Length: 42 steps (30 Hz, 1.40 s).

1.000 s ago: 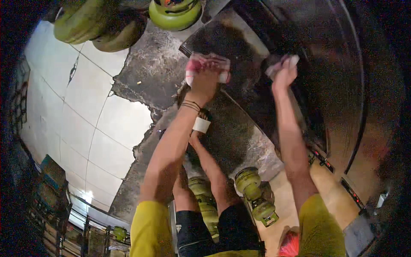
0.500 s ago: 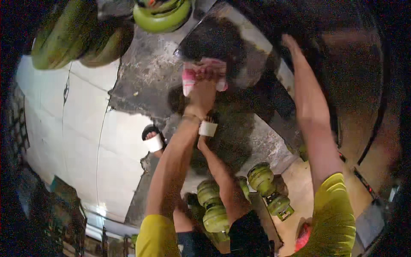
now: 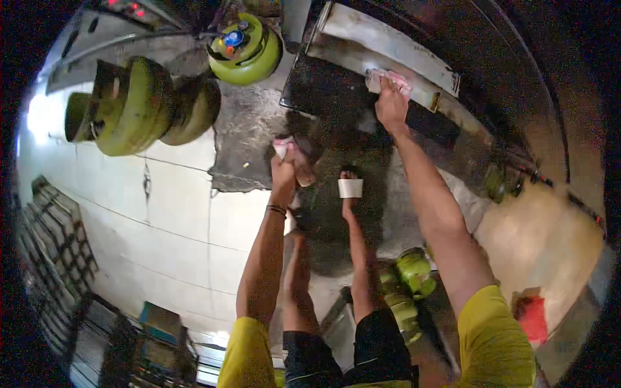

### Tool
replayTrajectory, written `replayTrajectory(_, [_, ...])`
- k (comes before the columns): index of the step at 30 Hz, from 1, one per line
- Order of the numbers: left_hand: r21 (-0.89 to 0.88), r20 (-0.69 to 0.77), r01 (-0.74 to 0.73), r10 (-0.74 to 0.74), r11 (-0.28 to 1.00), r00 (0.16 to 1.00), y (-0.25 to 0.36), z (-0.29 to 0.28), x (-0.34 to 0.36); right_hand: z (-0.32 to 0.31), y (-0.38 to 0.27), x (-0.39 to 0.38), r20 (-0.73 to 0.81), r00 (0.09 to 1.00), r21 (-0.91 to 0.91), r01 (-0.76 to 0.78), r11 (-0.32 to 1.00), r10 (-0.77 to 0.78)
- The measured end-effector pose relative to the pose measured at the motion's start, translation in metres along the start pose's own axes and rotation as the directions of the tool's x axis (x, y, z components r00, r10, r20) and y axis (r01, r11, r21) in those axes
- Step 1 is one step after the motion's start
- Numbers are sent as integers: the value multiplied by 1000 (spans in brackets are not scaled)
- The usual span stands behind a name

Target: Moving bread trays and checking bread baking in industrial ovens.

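My left hand, a dark band at its wrist, is closed on a pink-and-white cloth, low over the dark grey floor. A brownish blurred shape shows beside its fingers; I cannot make out what it is. Farther ahead to the right, my right hand grips another pink-and-white cloth. This one lies against the edge of a long pale metal panel, in front of a dark flat surface.
Green gas cylinders stand around: one with a blue valve top ahead, a cluster at the left, several by my legs. White tiles cover the left floor. A black rack and a red object are at the sides.
My left hand has drawn back toward me with its cloth. My right hand, bare of a visible cloth before, has swung left and now shows one at the metal panel. The view has shifted.
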<state>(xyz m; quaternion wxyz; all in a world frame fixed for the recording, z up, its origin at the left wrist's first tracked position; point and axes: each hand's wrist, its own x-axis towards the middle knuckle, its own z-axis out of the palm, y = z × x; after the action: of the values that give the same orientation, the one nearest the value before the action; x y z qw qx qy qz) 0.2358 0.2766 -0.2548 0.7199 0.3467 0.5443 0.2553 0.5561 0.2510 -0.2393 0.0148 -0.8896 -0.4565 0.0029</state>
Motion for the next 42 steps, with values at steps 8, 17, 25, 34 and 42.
replayTrajectory(8, [108, 277, 75, -102, 991, 955, 108, 19, 27, -7, -4, -119, 11, 983, 536, -160, 829, 183])
replayTrajectory(17, [-131, 305, 106, -61, 986, 950, 87, 12, 69, -20, -33, -186, -25, 985, 499, -133, 856, 168])
replayTrajectory(25, [-346, 747, 742, -310, 574, 589, 85, -56, 12, -64, -32, -243, -99, 986, 310, -98, 946, 135])
replayTrajectory(34, [-167, 390, 471, -381, 866, 838, 90, -75, -113, -118, -54, -323, 48, 910, 737, -310, 600, 411])
replayTrajectory(42, [-267, 546, 529, -326, 806, 772, 78, -82, -159, -174, -65, -399, 740, 482, 667, -434, -606, 469])
